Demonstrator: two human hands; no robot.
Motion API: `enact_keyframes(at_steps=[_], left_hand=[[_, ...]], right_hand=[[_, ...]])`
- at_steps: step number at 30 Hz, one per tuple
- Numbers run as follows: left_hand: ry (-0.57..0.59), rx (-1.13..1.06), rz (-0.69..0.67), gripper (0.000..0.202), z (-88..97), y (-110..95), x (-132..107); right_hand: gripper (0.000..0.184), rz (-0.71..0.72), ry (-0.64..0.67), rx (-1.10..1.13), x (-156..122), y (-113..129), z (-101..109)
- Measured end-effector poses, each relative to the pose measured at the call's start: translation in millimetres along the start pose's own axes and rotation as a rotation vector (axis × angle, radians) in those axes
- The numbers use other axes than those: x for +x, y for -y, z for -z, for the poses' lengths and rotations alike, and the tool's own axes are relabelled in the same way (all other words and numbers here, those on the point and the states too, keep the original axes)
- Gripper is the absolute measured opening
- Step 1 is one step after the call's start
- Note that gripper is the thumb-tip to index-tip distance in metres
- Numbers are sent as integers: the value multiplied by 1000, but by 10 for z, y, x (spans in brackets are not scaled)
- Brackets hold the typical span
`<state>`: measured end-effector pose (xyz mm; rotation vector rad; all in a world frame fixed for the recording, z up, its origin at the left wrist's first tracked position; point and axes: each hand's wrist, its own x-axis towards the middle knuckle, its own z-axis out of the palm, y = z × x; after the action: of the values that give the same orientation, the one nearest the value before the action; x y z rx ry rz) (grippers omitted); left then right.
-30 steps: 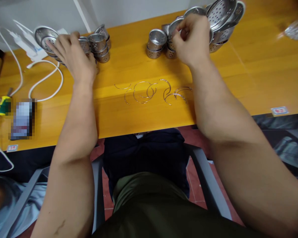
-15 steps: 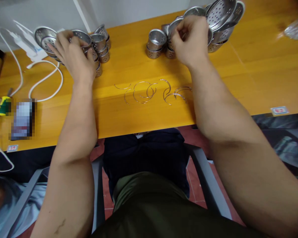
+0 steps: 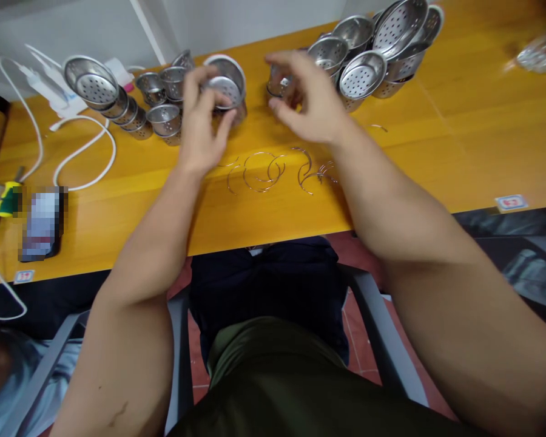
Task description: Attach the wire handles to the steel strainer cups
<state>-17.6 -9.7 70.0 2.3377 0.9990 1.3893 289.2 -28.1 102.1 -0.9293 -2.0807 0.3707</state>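
My left hand is raised over the middle of the yellow table and grips a small perforated steel strainer cup. My right hand hovers just right of it with fingers spread and curled, holding nothing that I can see. Below both hands lie several thin wire half-rings. A small steel cup stands partly hidden behind my right fingers.
A row of strainer cups lies at the back left, a pile of larger perforated bowls at the back right. White cables, a phone and a yellow-green tool sit at the left. One loose wire lies right.
My left hand lifted a strainer cup from the left row and carried it to the centre. My right hand left the bowl pile, moved left and opened.
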Motion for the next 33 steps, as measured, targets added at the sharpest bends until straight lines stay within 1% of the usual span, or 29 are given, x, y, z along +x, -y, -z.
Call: enact_keyframes(at_steps=[1, 2, 3, 4, 5, 7, 9, 11, 14, 15, 17, 19, 22, 25, 27, 30, 33], left_hand=[[-10, 22, 1, 41, -77, -163, -48], [3, 41, 48, 38, -134, -310, -83], [61, 66, 175, 37, -168, -437, -104], [87, 72, 282, 37, -180, -540, -112], [107, 57, 344, 38, -174, -617, -108], [131, 13, 397, 41, -130, -701, -81], [143, -9, 406, 47, -80, -717, -55], [152, 3, 421, 66, -51, -694, -47], [154, -11, 393, 99, -60, -618, -71], [154, -33, 384, 106, -74, -586, -84], [152, -79, 393, 114, -106, -522, -107], [167, -113, 409, 114, -128, -472, -118], [182, -100, 384, 108, -122, -454, -106], [131, 13, 379, 101, -73, -515, -67], [94, 73, 389, 99, -29, -580, -39], [73, 53, 372, 95, 26, -646, -17], [34, 38, 311, 81, 30, -610, -22]], right_hand=[[76, -5, 82, 39, -17, 67, -46], [73, -26, 161, 53, -30, 128, -87], [66, -66, 215, 58, -39, 181, -122], [62, -120, 250, 57, -45, 223, -149], [64, -179, 272, 50, -46, 256, -168], [78, -297, 303, 28, -38, 298, -182], [90, -390, 346, -13, -24, 319, -176], [94, -442, 379, -48, -11, 331, -164], [94, -435, 390, -77, -5, 333, -155], [92, -419, 391, -83, -8, 327, -154], [87, -392, 378, -80, -19, 302, -157], [80, -366, 345, -44, -31, 258, -162], [65, -276, 256, 77, -36, 166, -166], [48, -165, 118, 145, -24, 51, -141], [42, -132, 57, 100, -17, -28, -98], [41, -176, 75, -7, -14, -125, -21], [41, -249, 104, -75, -16, -170, 23]])
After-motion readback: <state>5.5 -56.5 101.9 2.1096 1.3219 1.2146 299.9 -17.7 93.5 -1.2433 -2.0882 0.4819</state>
